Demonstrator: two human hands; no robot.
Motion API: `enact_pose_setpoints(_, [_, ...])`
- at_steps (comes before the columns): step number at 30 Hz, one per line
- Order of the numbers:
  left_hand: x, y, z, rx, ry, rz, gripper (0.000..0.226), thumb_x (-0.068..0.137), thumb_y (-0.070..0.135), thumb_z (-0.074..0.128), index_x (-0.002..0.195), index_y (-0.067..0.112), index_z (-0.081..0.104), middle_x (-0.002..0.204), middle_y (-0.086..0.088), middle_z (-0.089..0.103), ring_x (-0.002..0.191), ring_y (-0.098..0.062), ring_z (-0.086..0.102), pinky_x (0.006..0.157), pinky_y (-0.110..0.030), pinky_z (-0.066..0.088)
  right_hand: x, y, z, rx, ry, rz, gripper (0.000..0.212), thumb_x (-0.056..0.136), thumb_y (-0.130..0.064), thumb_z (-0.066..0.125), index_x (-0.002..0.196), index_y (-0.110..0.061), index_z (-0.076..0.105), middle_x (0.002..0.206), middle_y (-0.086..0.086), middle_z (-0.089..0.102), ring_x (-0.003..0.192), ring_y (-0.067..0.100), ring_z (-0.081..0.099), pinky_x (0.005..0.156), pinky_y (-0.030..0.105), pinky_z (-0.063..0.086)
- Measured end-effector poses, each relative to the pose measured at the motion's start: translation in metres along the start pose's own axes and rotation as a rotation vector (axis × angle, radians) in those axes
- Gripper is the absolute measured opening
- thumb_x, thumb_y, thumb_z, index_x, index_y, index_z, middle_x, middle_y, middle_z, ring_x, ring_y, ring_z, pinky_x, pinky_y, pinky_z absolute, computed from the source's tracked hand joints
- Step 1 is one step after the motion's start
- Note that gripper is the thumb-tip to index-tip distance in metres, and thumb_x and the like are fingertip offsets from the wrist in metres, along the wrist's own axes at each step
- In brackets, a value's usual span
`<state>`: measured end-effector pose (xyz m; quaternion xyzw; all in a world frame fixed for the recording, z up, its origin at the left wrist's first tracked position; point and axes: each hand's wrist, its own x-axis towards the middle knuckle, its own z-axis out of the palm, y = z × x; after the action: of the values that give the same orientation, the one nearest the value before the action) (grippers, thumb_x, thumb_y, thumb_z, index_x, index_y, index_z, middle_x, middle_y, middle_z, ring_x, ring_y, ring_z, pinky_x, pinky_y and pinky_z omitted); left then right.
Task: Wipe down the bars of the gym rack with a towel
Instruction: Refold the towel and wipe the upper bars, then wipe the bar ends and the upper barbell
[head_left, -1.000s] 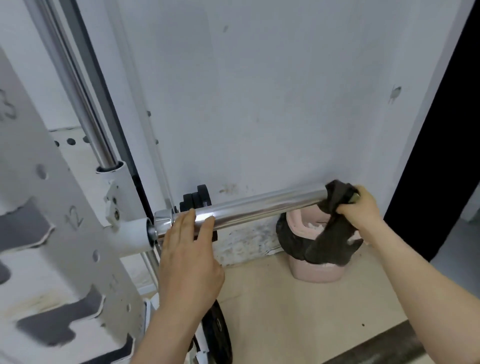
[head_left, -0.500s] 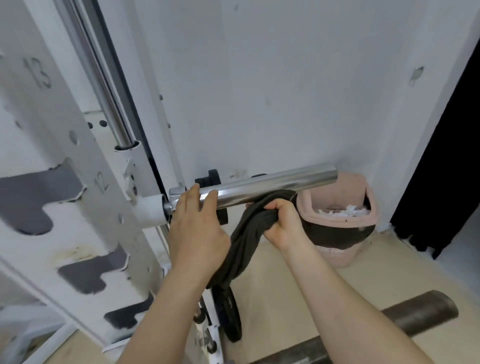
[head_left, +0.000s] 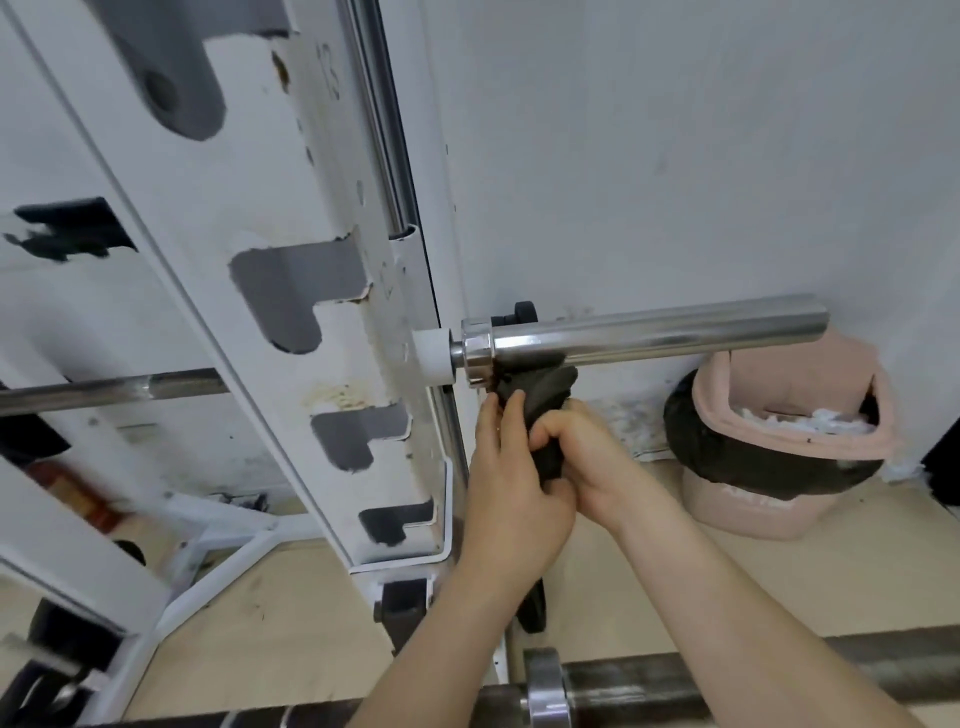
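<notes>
Chrome shines along the barbell sleeve (head_left: 649, 332), which juts out level from the white rack upright (head_left: 291, 395) toward the right. Directly under the sleeve, at its collar end, a dark towel (head_left: 540, 387) is bunched into a thick twist whose top touches the sleeve's underside. Both hands are below the sleeve on that twist. The left hand (head_left: 514, 493) lies along the towel's left side, fingers reaching upward against the cloth and thumb tucked round the lower end. The right hand (head_left: 597, 457) is curled in a fist round the towel's middle, and the two hands touch.

Below the sleeve's free end stands a pink waste bin (head_left: 769, 509) lined with a black bag (head_left: 727, 462) and holding white paper scraps (head_left: 795, 418). Behind the sleeve's collar a black weight plate (head_left: 524, 312) shows against the pale wall (head_left: 675, 156). Above the collar a polished guide rod (head_left: 382, 130) rises along the upright. Well below the sleeve, nearest the camera, a second barbell (head_left: 623, 686) lies across the tan floor (head_left: 857, 582).
</notes>
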<state>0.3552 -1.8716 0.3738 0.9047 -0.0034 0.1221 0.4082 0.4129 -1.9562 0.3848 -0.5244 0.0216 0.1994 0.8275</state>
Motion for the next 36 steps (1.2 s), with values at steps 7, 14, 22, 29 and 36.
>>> enact_pose_setpoints(7, [-0.049,0.029,-0.025,-0.082,-0.018,0.207,0.081,0.087,0.022,0.058,0.146,0.046,0.009,0.114,0.012,0.06,0.092,-0.007,0.061,0.075,-0.032,0.054,-0.067,-0.035,0.001,-0.102,-0.262,-0.284,0.057,0.06,0.01,0.05,0.114,-0.006,0.061,0.101,0.016,0.066,0.093,0.027,0.063,0.081,0.034,0.054])
enact_pose_setpoints(14, [-0.099,0.027,-0.125,-0.64,-0.133,0.153,0.021,0.087,0.037,0.063,0.088,0.017,0.07,0.077,-0.006,0.07,0.072,-0.021,0.067,0.063,-0.03,0.054,-0.115,-0.023,0.061,-0.135,-0.179,-0.481,0.029,0.079,-0.015,0.061,0.108,-0.014,0.059,0.117,0.013,0.066,0.104,0.032,0.06,0.094,0.045,0.047])
enact_pose_setpoints(22, [-0.179,-0.074,-0.277,-1.209,-0.15,-0.07,0.04,0.073,0.034,0.073,0.101,0.006,0.071,0.098,-0.019,0.071,0.084,-0.026,0.068,0.074,-0.034,0.056,-0.159,0.068,0.21,-0.506,-0.669,-0.402,0.086,0.073,-0.056,0.073,0.143,-0.019,0.039,0.137,0.015,0.053,0.124,0.037,0.052,0.104,0.05,0.042])
enact_pose_setpoints(29, [-0.249,-0.178,-0.407,-1.003,0.101,-0.171,0.033,0.076,0.031,0.071,0.095,0.003,0.072,0.085,-0.018,0.072,0.071,-0.023,0.067,0.062,-0.03,0.055,-0.151,0.142,0.362,-0.888,-0.75,-0.338,0.058,0.075,-0.004,0.079,0.127,-0.022,0.058,0.119,-0.001,0.068,0.112,0.011,0.062,0.089,0.024,0.051])
enact_pose_setpoints(36, [-0.286,-0.27,-0.505,-0.556,0.42,-0.316,0.046,0.092,0.053,0.051,0.092,0.013,0.073,0.086,-0.011,0.073,0.083,-0.026,0.07,0.073,-0.034,0.051,-0.129,0.193,0.505,-1.537,-0.721,-1.1,0.033,0.087,-0.025,0.067,0.119,-0.035,0.064,0.104,-0.013,0.067,0.099,0.012,0.053,0.087,0.038,0.045])
